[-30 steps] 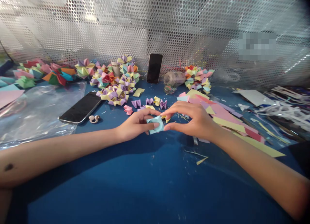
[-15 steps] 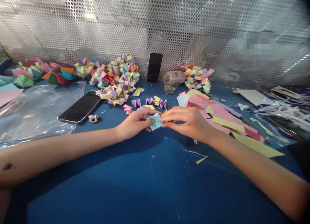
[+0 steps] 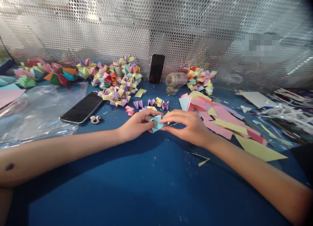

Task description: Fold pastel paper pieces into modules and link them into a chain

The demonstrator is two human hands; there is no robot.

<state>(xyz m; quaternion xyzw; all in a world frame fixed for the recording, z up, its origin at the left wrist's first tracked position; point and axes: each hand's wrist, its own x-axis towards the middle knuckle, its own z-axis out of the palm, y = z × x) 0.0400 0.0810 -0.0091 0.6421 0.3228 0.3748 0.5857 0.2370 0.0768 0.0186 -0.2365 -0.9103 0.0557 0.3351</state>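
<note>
A small light-blue piece of folded paper (image 3: pixel 157 124) is held between my two hands above the blue table (image 3: pixel 156 183). My left hand (image 3: pixel 138 124) pinches its left side, thumb on top. On its right edge, the thumb and fingertips of my right hand (image 3: pixel 189 125) grip the paper. Just beyond my hands lie several small folded pieces, among them a purple one (image 3: pixel 138 104), a pink one (image 3: pixel 129 110) and a yellow one (image 3: pixel 158 102). My fingers hide part of the blue paper's folds.
Clusters of folded paper (image 3: pixel 117 92) stand along the perforated metal panel (image 3: pixel 122 24). One phone (image 3: pixel 81 108) lies at left beside white earbuds (image 3: pixel 95 119); another phone (image 3: pixel 156 69) stands upright. Right are a tipped clear jar (image 3: pixel 176 78), coloured paper sheets (image 3: pixel 220 115) and paper scraps (image 3: pixel 278 105).
My right fingers have shifted slightly and now press closer over the right edge of the blue paper, whose folds look a little different. My left hand keeps its pinch.
</note>
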